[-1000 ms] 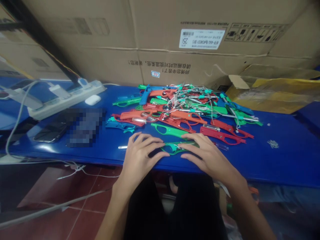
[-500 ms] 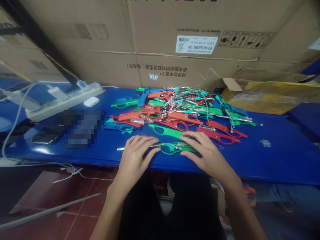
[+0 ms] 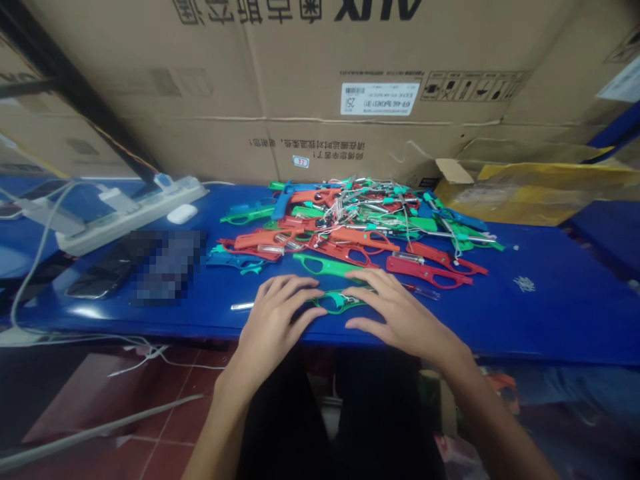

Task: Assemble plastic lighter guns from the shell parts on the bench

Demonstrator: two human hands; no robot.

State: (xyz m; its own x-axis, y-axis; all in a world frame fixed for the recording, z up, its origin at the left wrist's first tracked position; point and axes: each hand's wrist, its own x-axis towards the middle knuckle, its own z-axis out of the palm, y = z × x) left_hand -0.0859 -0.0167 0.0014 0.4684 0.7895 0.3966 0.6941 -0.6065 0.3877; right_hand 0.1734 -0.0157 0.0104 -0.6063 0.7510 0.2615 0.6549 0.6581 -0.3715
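Observation:
A green long-nosed lighter (image 3: 336,302), its inside parts showing, lies near the table's front edge with its metal nozzle pointing left. My left hand (image 3: 277,310) curls over the nozzle end, fingers on the far side and thumb on the near side by the trigger loop. Over the handle end is my right hand (image 3: 393,310), fingers spread and touching the lighter's top side, thumb held apart from it. The handle is mostly hidden under this hand. Just beyond lies a green lighter shell (image 3: 327,265). A clear tube-like part (image 3: 425,292) shows past the right hand.
Behind is a pile of red, green, orange and blue lighter parts (image 3: 357,217). A white power strip (image 3: 133,212), a white earbud case (image 3: 182,213) and a dark phone (image 3: 95,275) are on the left. A large cardboard box (image 3: 300,87) stands behind; a yellow-taped carton (image 3: 515,193) is at right.
My right hand has shifted left along the lighter, and its thumb has come off the near side. My left hand stays at the nozzle end. The view has tilted slightly.

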